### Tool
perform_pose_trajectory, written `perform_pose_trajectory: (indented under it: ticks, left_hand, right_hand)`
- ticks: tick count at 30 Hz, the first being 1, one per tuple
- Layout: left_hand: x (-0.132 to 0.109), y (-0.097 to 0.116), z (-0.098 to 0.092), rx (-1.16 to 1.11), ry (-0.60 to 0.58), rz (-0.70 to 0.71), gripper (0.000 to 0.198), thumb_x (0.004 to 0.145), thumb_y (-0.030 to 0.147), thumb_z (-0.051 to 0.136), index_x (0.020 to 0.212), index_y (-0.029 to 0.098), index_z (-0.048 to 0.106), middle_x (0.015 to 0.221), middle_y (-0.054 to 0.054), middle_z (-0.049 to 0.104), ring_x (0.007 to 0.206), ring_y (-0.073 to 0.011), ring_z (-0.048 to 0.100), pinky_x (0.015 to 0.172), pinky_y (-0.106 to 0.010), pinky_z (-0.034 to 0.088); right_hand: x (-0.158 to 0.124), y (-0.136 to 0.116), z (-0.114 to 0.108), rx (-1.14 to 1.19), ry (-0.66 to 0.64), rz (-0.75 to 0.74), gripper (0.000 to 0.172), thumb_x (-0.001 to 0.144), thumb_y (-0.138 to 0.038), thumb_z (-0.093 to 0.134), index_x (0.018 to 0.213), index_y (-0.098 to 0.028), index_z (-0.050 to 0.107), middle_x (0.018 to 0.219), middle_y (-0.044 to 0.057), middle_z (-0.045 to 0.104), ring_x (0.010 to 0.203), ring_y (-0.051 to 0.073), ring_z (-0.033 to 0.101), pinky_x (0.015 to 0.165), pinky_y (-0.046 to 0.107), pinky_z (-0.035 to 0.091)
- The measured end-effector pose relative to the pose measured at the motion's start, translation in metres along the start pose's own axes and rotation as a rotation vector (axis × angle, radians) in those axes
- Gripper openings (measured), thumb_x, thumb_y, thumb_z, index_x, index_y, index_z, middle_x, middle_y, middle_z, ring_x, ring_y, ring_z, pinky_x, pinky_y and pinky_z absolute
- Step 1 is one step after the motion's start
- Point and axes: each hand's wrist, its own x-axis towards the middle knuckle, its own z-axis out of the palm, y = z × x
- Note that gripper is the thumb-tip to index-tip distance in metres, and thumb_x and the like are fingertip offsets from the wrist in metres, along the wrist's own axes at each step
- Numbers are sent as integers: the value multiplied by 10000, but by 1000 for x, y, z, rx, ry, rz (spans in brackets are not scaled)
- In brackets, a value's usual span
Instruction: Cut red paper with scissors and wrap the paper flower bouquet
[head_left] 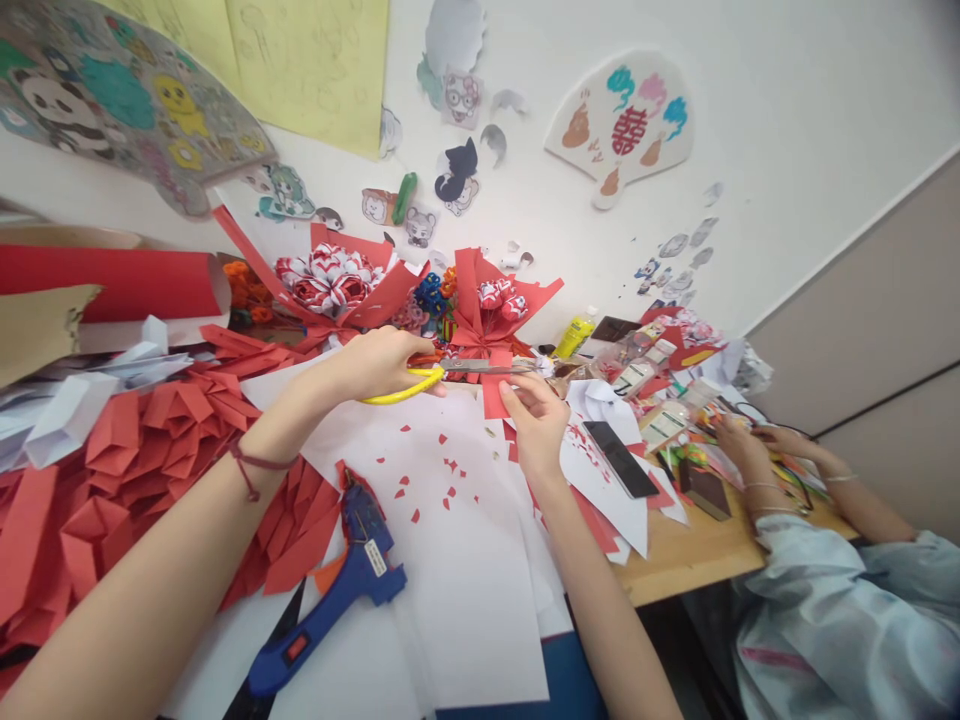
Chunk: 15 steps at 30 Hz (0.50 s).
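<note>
My left hand (pixel 382 365) is closed on a pair of scissors (pixel 405 393) with yellow handles, whose metal blades point right. The blades lie across a strip of red paper (pixel 495 395), which my right hand (pixel 538 405) pinches from the right. Below both hands, small red paper snippets (pixel 448 492) are scattered on white paper sheets (pixel 457 590). A blue glue gun (pixel 337 590) rests on the sheets near my left forearm. Just behind the scissors stands a small red-wrapped paper bouquet (pixel 491 300).
Many folded red paper pieces (pixel 142 440) heap up on the left, beside a larger bouquet (pixel 337 280). A phone (pixel 619 458), a yellow bottle (pixel 576 332) and craft clutter lie to the right. Another person's hands (pixel 742 450) work at the far right of the wooden table (pixel 675 560).
</note>
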Motion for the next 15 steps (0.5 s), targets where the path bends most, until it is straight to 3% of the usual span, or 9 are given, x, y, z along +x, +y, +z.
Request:
perform_pose_trajectory:
  ticks: [7, 15]
  left_hand:
    - [0, -2, 1, -13, 20, 27, 451, 768, 645, 536, 650, 215, 468, 621, -3, 552, 561, -146, 433, 555, -276, 274]
    - [2, -6, 3, -34, 8, 39, 466, 754, 654, 534, 630, 206, 502, 606, -9, 529, 564, -143, 408, 568, -284, 256]
  right_hand:
    - [0, 3, 0, 28, -21, 13, 167, 782, -336, 717, 875, -199, 740, 1030, 63, 669, 874, 181, 652, 755, 315, 557]
    - [2, 8, -1, -3, 3, 14, 169, 775, -319, 724, 888, -194, 747, 1044, 68, 705, 959, 199, 669, 809, 323, 560]
